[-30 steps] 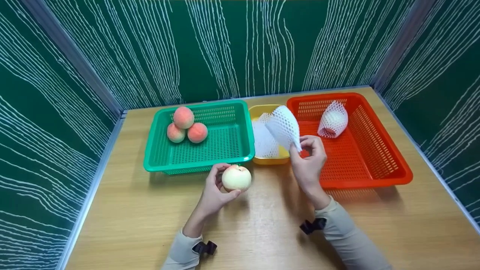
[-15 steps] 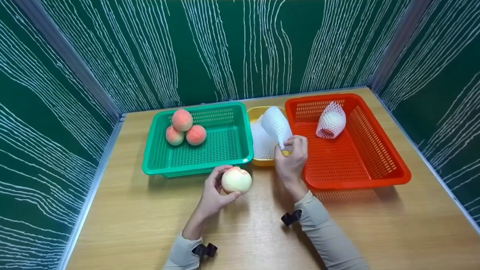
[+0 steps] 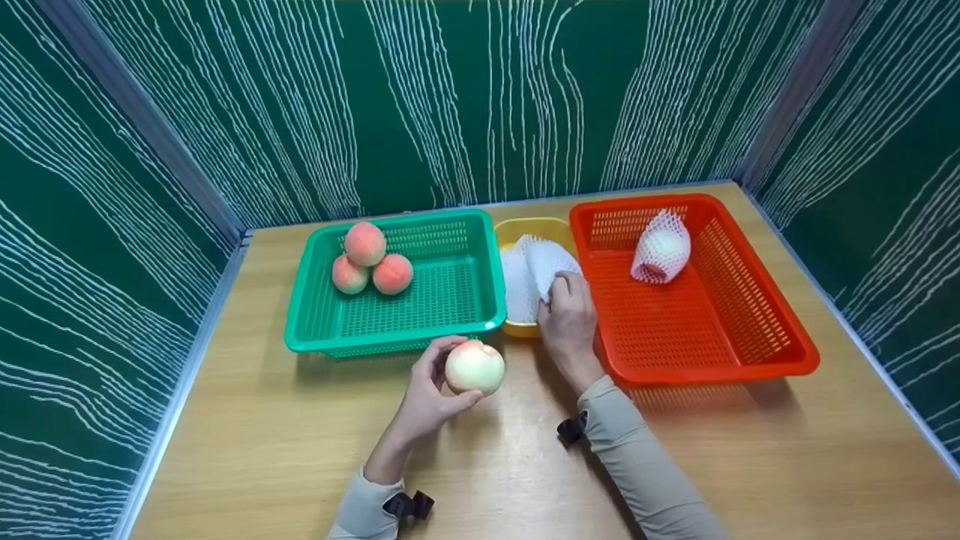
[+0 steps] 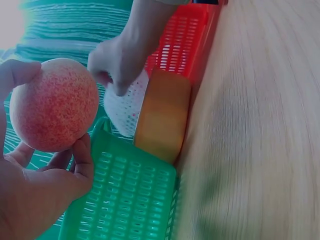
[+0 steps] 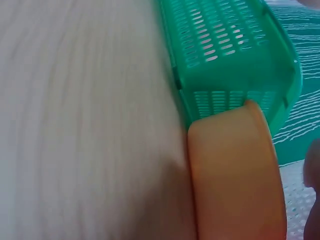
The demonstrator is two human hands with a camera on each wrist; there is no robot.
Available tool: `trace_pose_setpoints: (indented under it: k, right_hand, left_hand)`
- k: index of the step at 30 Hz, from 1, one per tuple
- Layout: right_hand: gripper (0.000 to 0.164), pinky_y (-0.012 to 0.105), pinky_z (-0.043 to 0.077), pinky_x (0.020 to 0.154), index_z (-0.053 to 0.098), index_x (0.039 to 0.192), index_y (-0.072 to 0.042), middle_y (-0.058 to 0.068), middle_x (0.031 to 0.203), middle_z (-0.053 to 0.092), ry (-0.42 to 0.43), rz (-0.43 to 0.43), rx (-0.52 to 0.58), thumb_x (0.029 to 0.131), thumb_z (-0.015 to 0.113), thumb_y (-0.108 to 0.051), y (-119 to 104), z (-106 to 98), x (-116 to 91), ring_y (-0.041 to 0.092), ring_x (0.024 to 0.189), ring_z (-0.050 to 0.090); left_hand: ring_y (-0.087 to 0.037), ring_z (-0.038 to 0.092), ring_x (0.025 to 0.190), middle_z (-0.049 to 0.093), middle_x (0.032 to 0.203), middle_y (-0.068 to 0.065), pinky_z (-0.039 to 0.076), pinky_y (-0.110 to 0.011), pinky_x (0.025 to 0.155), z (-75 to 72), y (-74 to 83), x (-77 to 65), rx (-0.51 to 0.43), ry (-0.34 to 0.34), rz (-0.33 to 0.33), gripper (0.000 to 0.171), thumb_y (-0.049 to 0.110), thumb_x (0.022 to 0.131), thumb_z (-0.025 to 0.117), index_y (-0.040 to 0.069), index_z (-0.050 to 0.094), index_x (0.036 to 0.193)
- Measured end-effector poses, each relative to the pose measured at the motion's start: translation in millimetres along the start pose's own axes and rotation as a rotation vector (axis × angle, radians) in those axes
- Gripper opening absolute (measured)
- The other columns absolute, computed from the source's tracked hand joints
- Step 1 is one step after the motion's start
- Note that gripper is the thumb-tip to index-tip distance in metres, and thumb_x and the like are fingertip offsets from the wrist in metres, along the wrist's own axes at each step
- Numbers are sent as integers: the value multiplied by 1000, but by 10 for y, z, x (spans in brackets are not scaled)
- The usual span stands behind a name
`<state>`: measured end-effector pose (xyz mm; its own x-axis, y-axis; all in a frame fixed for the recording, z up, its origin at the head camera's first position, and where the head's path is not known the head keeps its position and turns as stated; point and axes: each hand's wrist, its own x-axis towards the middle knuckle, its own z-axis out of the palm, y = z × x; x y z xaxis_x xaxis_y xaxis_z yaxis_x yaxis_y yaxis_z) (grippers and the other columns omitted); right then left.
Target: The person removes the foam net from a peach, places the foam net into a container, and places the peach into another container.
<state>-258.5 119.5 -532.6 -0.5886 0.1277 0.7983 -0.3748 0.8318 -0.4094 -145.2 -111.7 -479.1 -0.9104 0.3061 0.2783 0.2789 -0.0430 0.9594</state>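
My left hand (image 3: 426, 396) grips a pale peach (image 3: 475, 367) with a pink blush, held above the table in front of the green basket. In the left wrist view the peach (image 4: 54, 105) shows its red speckled side, with thumb and fingertips around it. My right hand (image 3: 568, 322) pinches the edge of a white foam net (image 3: 549, 261) over the yellow container (image 3: 523, 330). More white netting (image 3: 517, 281) lies inside that container. Only part of the right hand (image 5: 312, 170) appears at the right edge of the right wrist view.
Three peaches (image 3: 365, 244) sit in the green basket (image 3: 304, 345) at the left. A netted peach (image 3: 664, 247) lies in the red basket (image 3: 720, 371) on the right. The yellow container stands between both baskets. Green panels (image 3: 420, 97) with white lines enclose the wooden table (image 3: 247, 450).
My right hand has moved left and lowered the foam net from the red basket's edge toward the yellow container. The left hand keeps the peach in nearly the same place.
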Motion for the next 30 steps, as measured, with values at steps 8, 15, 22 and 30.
trace_pose_setpoints:
  k: [8, 15, 22, 30]
  right_hand:
    - [15, 49, 48, 70, 59, 87, 1, 20, 78, 59, -301, 66, -61, 75, 69, 4, 33, -17, -58, 40, 74, 56]
    - [9, 50, 47, 63, 64, 83, -1, 17, 70, 62, -465, 25, -85, 82, 63, -9, 19, -56, -54, 39, 66, 59]
    - [39, 51, 44, 81, 69, 90, -3, 17, 86, 68, -702, 26, -191, 97, 51, -37, -11, -62, -66, 39, 83, 62]
    - [62, 54, 40, 87, 70, 110, -7, 17, 101, 64, -898, 17, -244, 94, 45, -61, -17, -63, -30, 38, 96, 56]
  left_hand:
    - [-30, 52, 109, 56, 124, -14, 45, -47, 90, 14, -22, -3, 15, 10, -13, 64, -6, 70, 80, -6, 50, 127]
    - [-30, 52, 110, 56, 125, -15, 44, -49, 91, 28, -31, -21, 9, 1, -36, 65, -5, 70, 81, -5, 49, 127]
    - [-29, 52, 111, 55, 126, -16, 45, -45, 92, 36, -29, -15, 12, -13, -40, 65, -6, 70, 80, -6, 49, 127]
    - [-28, 51, 113, 53, 127, -14, 45, -41, 95, 26, -22, 15, 19, -34, -34, 66, -6, 71, 80, -5, 49, 129]
